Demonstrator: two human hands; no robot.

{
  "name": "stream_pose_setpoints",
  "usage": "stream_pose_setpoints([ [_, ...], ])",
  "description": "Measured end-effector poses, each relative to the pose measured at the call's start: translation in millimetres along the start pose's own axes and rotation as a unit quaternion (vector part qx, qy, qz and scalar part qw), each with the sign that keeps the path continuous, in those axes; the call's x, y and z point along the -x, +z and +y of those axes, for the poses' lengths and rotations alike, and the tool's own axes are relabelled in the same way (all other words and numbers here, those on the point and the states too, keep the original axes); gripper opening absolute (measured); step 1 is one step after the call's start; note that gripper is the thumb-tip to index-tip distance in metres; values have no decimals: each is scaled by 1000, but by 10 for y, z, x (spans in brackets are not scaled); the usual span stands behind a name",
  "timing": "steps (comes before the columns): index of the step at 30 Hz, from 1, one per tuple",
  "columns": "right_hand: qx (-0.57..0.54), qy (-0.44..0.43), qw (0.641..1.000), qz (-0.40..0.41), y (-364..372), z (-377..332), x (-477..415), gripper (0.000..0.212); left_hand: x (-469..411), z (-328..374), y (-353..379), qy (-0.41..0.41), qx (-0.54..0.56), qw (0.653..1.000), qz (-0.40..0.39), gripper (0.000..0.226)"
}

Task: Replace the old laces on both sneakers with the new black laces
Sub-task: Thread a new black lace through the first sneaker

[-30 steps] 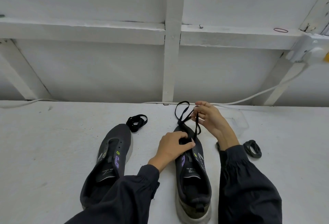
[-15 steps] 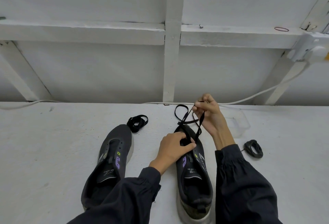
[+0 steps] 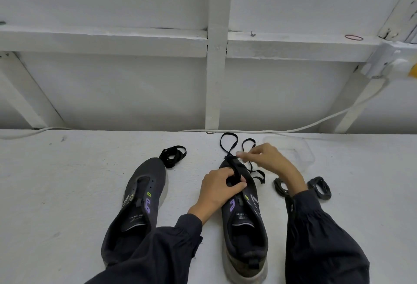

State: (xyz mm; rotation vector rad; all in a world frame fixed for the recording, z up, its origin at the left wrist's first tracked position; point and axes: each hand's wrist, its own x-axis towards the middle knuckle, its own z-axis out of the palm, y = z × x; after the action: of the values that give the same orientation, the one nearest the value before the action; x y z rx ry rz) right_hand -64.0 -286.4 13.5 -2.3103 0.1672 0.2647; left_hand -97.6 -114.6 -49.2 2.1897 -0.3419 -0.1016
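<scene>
On the white table in front of me, the sneaker on my right lies toe away. The black lace I am threading rises in loose loops past its toe. My left hand is curled over the front of that shoe, thumb and fingers pinching the lace down near the lowest eyelets. My right hand is closed in a fine pinch on a strand of the same lace just above the toe. The fingertips are blurred, so I cannot tell whether I have the lace's tip itself.

I judge the lace to be flat, limp and nearly weightless: it will only pull, never push, and it twists and snags on itself easily. The best place to hold it is right at the stiff end, where it can be steered into an eyelet. My other hand should pin the shoe, since a light sneaker would probably slide on this table.

The sneaker on my left sits unlaced, with a coiled lace just beyond its toe. A lace bundle lies beside my right wrist, near a clear tray.
</scene>
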Motion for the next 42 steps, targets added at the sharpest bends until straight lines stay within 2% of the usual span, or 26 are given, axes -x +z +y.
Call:
stream_pose_setpoints([
  [2,-49,-18,995,-83,107,-83,100,45,-12,7,-4,-4,-26,1000,-3,57],
  [3,-75,-35,992,-93,156,-112,125,39,-14,14,-4,-7,-36,999,-3,58],
  [6,-163,-69,982,-62,237,-138,118,22,-17,28,-14,-14,-39,999,-5,52],
  [9,-245,-62,967,-26,179,-182,119,20,-35,-3,-29,-8,-26,1000,-13,52],
  [15,-338,-87,937,13,5,-452,121,16,-56,20,-47,-2,1,1000,-29,19],
  [18,-436,-103,893,49,-215,-654,61,26,-52,-13,-44,-2,18,1000,-26,13],
  [20,-477,-120,867,75,-374,-778,17,24,-49,-15,-45,2,22,1000,-22,9],
  [27,-521,-111,846,26,-225,-692,-13,9,-66,-13,-49,30,37,999,-8,12],
  [31,-506,-84,857,44,-201,-549,-44,3,-87,-25,12,76,53,995,45,22],
  [34,-507,-82,857,46,-189,-528,-44,3,-122,-29,33,106,11,991,81,35],
  [38,-515,-97,851,33,-169,-582,-60,8,-107,-22,77,75,81,994,24,45],
  [42,-489,-119,863,39,-210,-665,-124,9,-82,-41,86,62,87,994,12,36],
])
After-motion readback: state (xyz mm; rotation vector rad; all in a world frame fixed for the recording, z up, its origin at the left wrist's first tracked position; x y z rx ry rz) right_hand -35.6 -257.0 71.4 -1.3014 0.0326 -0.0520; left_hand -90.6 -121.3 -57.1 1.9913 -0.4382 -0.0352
